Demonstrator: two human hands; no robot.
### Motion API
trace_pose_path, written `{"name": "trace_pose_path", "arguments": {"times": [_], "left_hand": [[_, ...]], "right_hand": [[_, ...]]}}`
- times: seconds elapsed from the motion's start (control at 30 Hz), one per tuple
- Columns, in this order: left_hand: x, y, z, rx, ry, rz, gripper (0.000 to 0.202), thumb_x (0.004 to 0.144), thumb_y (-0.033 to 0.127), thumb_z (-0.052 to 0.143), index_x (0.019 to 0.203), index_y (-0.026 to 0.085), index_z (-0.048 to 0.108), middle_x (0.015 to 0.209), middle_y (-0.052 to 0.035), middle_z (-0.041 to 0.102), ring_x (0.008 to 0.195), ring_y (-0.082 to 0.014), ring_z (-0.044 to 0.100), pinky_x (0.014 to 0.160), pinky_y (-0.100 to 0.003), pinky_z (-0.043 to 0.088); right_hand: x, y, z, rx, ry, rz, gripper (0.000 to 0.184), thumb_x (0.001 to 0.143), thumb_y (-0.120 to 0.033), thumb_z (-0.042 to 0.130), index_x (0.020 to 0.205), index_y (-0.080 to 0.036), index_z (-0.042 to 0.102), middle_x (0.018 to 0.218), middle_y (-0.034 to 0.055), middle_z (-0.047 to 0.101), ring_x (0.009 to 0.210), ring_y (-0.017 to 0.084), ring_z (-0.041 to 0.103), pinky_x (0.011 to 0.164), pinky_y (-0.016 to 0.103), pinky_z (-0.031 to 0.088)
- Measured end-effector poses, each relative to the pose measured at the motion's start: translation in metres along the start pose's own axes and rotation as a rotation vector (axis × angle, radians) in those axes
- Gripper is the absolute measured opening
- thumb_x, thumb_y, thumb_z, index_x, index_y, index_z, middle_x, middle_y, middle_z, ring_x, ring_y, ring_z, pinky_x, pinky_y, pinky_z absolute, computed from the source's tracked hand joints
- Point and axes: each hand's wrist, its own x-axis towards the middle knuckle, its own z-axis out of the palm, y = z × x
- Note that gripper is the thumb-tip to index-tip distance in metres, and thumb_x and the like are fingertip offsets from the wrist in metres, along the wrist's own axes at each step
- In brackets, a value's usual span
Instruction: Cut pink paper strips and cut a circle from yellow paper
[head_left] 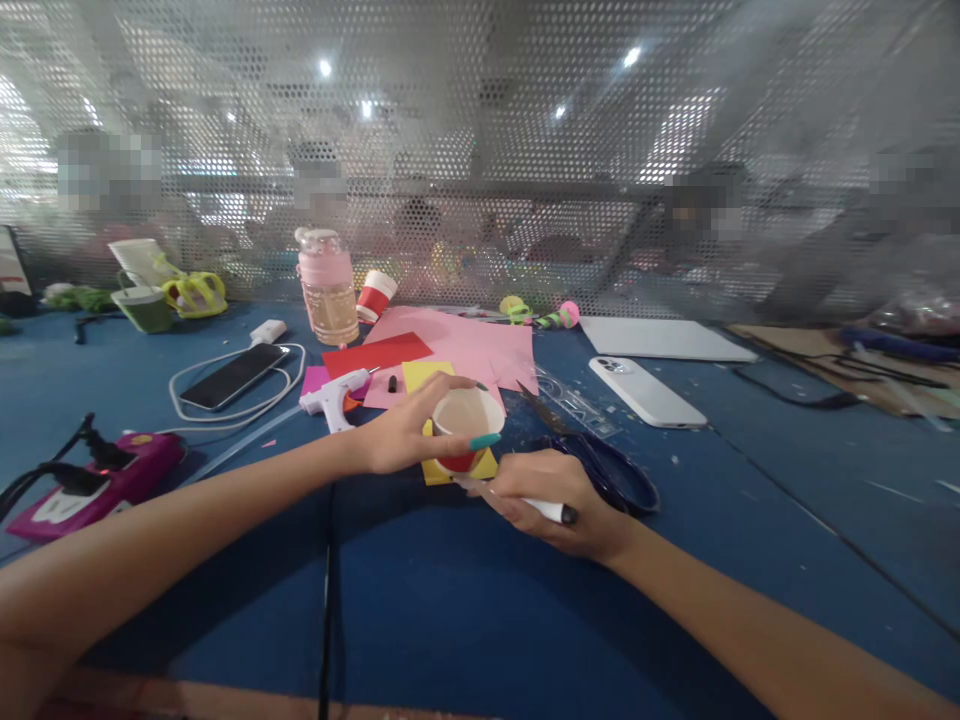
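Note:
A paper cup (469, 412), white inside and red outside, stands upright on a sheet of yellow paper (429, 375). Wrapped around the cup's rim from the left is my left hand (412, 425), thumb in front and fingers behind. My right hand (551, 500) grips a white marker (549, 510) with a black end, its tip low by the cup's front base at the yellow paper's edge. A small black cap (392, 384) lies on the pink paper (465, 340) behind. Scissors (607, 465) with dark blue handles rest just right of my right hand.
A white glue gun (335, 396) and red paper (379, 352) lie to the left. Further out are a black phone (236, 376), a magenta power strip (101, 480) and a pink-topped bottle (328, 288). Rightward lie a clear ruler (576, 402) and a white phone (646, 392). Perforated mesh (480, 150) stands behind.

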Motion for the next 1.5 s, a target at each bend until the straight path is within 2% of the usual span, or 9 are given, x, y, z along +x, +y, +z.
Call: {"name": "trace_pose_path", "arguments": {"times": [0.27, 0.5, 0.73, 0.97, 1.2, 1.5], "left_hand": [[0.0, -0.006, 0.002, -0.005, 0.017, 0.014, 0.052, 0.076, 0.038, 0.053, 0.121, 0.018, 0.037, 0.121, -0.011, 0.042, 0.116, -0.0237, 0.038, 0.099, -0.042, 0.029], [0.0, -0.007, 0.003, -0.014, 0.022, 0.017, 0.051, 0.076, 0.038, 0.054, 0.12, 0.019, 0.037, 0.12, -0.0105, 0.043, 0.115, -0.0231, 0.039, 0.099, -0.041, 0.031], [0.0, -0.007, 0.004, -0.021, 0.026, 0.019, 0.05, 0.076, 0.037, 0.054, 0.12, 0.019, 0.037, 0.12, -0.011, 0.043, 0.114, -0.0239, 0.04, 0.098, -0.041, 0.031], [-0.001, -0.002, 0.003, -0.004, 0.014, 0.014, 0.048, 0.077, 0.035, 0.053, 0.119, 0.018, 0.036, 0.119, -0.0115, 0.042, 0.114, -0.0227, 0.04, 0.099, -0.041, 0.03], [0.0, -0.009, 0.006, -0.025, 0.049, 0.052, 0.048, 0.076, 0.037, 0.054, 0.118, 0.018, 0.038, 0.119, -0.0111, 0.043, 0.114, -0.0229, 0.04, 0.099, -0.04, 0.029], [-0.001, -0.004, 0.003, -0.027, 0.015, 0.037, 0.049, 0.077, 0.036, 0.052, 0.119, 0.018, 0.036, 0.119, -0.0116, 0.042, 0.112, -0.0228, 0.04, 0.096, -0.041, 0.033]], "right_hand": [[-0.005, 0.0, -0.005, -0.034, 0.075, -0.105, 0.027, 0.085, -0.018, 0.034, 0.072, -0.016, 0.058, 0.047, 0.0012, 0.05, 0.045, 0.012, 0.048, 0.046, 0.024, 0.038], [-0.002, 0.002, -0.003, -0.037, -0.045, -0.079, 0.027, 0.085, -0.019, 0.036, 0.073, -0.013, 0.059, 0.05, 0.0023, 0.05, 0.048, 0.013, 0.047, 0.047, 0.026, 0.039], [-0.001, 0.001, -0.002, -0.057, -0.053, -0.062, 0.023, 0.085, -0.017, 0.039, 0.076, -0.013, 0.06, 0.055, 0.003, 0.055, 0.05, 0.012, 0.048, 0.049, 0.023, 0.039], [0.004, -0.003, 0.002, -0.109, -0.072, -0.025, 0.023, 0.084, -0.013, 0.041, 0.065, -0.015, 0.054, 0.053, 0.0024, 0.055, 0.047, 0.011, 0.048, 0.048, 0.022, 0.037], [0.008, -0.008, 0.002, -0.209, -0.015, -0.005, 0.029, 0.084, -0.01, 0.035, 0.06, -0.016, 0.05, 0.048, 0.0013, 0.051, 0.042, 0.01, 0.046, 0.046, 0.022, 0.036], [0.006, -0.004, -0.006, -0.141, 0.038, 0.091, 0.032, 0.083, -0.012, 0.035, 0.065, -0.014, 0.061, 0.052, 0.0015, 0.057, 0.043, 0.009, 0.05, 0.044, 0.019, 0.039]]}}
